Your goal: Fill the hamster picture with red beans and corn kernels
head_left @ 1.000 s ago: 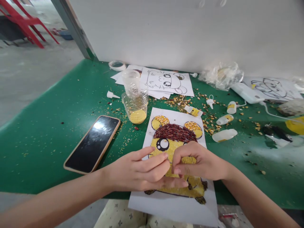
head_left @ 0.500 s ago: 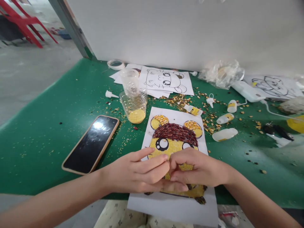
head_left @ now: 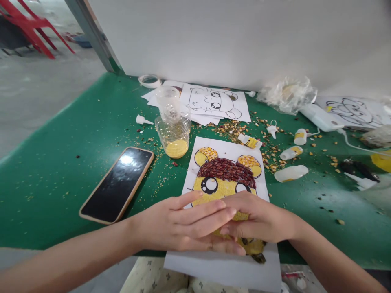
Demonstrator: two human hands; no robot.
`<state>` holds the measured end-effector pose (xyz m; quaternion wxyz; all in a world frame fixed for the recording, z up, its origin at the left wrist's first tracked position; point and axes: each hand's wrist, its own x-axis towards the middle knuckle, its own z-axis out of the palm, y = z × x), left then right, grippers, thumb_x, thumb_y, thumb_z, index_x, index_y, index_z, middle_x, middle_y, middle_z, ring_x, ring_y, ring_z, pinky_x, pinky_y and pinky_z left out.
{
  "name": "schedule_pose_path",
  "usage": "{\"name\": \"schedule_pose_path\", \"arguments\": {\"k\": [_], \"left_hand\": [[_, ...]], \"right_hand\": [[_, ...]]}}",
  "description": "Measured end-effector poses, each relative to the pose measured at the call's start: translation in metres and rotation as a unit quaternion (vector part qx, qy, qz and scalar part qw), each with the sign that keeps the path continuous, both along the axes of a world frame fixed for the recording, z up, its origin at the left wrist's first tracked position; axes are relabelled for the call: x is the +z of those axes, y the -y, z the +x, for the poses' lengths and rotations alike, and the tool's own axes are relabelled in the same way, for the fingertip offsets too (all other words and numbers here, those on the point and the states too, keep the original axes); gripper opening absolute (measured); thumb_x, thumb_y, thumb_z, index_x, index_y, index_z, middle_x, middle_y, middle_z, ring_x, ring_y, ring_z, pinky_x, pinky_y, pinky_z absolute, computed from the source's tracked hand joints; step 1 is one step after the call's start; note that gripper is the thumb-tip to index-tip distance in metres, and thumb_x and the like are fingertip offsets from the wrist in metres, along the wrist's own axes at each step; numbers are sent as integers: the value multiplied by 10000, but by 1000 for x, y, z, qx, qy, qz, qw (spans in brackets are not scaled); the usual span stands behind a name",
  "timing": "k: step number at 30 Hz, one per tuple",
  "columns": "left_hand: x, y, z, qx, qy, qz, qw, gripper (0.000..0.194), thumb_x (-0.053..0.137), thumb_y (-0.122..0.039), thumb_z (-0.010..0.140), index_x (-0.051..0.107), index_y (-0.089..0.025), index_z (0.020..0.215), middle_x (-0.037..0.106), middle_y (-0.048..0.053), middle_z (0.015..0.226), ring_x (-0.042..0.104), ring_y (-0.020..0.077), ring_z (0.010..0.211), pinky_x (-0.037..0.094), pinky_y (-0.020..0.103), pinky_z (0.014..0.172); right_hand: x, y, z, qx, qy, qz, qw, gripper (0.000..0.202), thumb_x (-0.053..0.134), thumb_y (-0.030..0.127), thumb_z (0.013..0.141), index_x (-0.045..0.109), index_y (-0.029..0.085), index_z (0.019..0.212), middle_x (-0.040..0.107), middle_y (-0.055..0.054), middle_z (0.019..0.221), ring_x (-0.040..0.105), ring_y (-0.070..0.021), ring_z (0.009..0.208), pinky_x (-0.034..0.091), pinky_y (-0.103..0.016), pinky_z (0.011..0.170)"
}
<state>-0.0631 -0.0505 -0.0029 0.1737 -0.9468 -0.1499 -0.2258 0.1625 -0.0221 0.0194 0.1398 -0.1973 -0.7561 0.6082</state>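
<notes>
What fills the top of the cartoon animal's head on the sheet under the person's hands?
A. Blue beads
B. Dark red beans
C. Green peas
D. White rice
B: on the sheet, dark red beans cover the crown of the head between the two yellow ears, just above the left hand and right hand.

Your left hand (head_left: pixel 180 224) lies flat, palm down, fingers extended rightward, overlapping your right hand (head_left: pixel 259 219). Right fingers curl under the left fingertips. Both bare forearms angle in from the bottom corners, wrists low.
</notes>
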Motion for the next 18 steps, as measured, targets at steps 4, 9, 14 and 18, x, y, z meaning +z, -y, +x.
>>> {"name": "schedule_pose_path", "arguments": {"k": [4, 9, 14, 18], "left_hand": [[3, -1, 0, 3, -10, 11, 1000, 519, 577, -382, 848, 377, -458, 1321, 476, -78, 1355, 378, 128, 1280, 389, 296, 1027], [5, -1, 2, -3, -10, -4, 1000, 536, 597, -363, 837, 379, -478, 1313, 485, -77, 1351, 410, 124, 1258, 376, 286, 1030], [4, -1, 3, -6, -1, -9, 1000, 534, 577, -409, 845, 347, -507, 1318, 481, -83, 1354, 403, 111, 1263, 375, 265, 1023], [4, 0, 3, -10, -4, -17, 1000, 526, 581, -399, 846, 358, -512, 1309, 485, -80, 1350, 411, 109, 1259, 369, 267, 1028]], "right_hand": [[2, -1, 0, -3, 12, 1, 1000, 98, 515, 201, 872, 584, 134, 854, 574, 0, 722, 469, -81, 630, 393, -176, 589], [-2, 0, -1, 2, 31, 23, 999, 99, 514, 220, 871, 569, 150, 829, 586, -6, 735, 494, -92, 645, 396, -181, 589], [-7, 1, -2, -16, 22, 41, 999, 126, 500, 225, 875, 528, 160, 771, 569, 2, 726, 500, -93, 650, 393, -186, 594], [-5, -1, 0, -34, 15, 49, 998, 94, 495, 149, 845, 501, 168, 753, 524, 33, 682, 461, -74, 603, 362, -172, 561]]}}
